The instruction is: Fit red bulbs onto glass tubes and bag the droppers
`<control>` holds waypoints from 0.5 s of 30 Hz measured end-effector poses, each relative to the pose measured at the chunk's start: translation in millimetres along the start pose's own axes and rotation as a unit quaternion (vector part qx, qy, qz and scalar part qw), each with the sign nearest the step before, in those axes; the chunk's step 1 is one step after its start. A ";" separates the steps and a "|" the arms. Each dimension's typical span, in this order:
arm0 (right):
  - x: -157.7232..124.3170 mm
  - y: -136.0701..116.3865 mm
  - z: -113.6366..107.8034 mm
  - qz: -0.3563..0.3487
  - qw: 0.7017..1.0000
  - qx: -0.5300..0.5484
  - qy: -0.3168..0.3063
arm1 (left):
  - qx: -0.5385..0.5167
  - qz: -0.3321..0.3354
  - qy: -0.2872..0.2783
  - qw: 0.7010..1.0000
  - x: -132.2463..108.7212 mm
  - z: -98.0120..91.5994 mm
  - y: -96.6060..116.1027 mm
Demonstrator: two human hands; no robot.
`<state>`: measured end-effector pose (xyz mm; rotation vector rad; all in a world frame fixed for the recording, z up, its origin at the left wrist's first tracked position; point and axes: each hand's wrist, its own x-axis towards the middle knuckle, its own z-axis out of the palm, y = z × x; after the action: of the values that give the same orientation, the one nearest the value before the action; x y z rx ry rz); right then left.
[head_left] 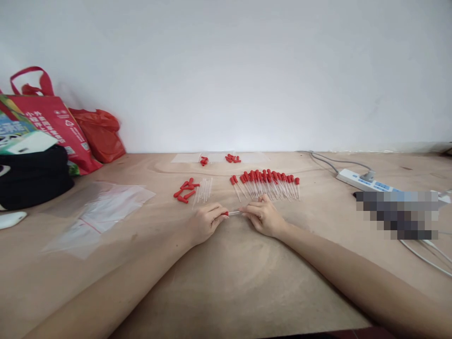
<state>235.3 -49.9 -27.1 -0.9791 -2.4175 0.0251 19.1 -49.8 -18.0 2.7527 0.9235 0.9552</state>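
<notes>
My left hand (205, 220) and my right hand (264, 216) rest on the wooden table (233, 278), pinched on the two ends of one dropper (233, 213). The left fingers grip its red rubber bulb; the right fingers grip the clear glass tube. Just beyond the hands lies a row of several finished droppers (266, 184) with red bulbs. To the left of that row lie several loose red bulbs (185, 190) and a small bunch of bare glass tubes (203, 190).
Clear plastic bags (102, 207) lie at the left. A red tote bag (49, 117), a red plastic bag (102, 134) and a black bundle (31, 176) stand at far left. More red bulbs (233, 158) lie on plastic near the wall. A power strip (367, 181) with cables lies at right.
</notes>
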 end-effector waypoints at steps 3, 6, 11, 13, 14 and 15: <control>0.7 0.0 -1.0 -0.010 1.000 -0.015 -0.010 | 0.014 0.015 -0.013 1.000 0.2 0.4 0.4; 1.8 -0.5 -0.7 -0.020 0.999 -0.040 -0.004 | 0.025 0.021 -0.014 0.999 -0.4 1.5 0.1; 3.6 -2.2 0.9 -0.046 0.996 -0.070 0.011 | 0.032 0.020 -0.023 0.999 -0.9 1.7 -0.1; 4.3 -3.0 1.3 -0.046 0.997 -0.062 0.016 | 0.031 0.019 -0.024 0.999 -0.7 1.2 0.2; 4.5 -3.5 1.4 -0.042 0.998 -0.052 0.016 | 0.030 0.018 -0.023 0.999 -0.6 1.0 0.3; 4.8 -3.9 1.4 -0.036 0.999 -0.038 0.015 | 0.026 0.017 -0.023 0.999 -0.6 0.8 0.4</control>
<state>229.3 -49.4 -25.2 -0.9194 -2.4397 -0.1068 19.4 -50.4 -18.8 2.8304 0.9102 0.8805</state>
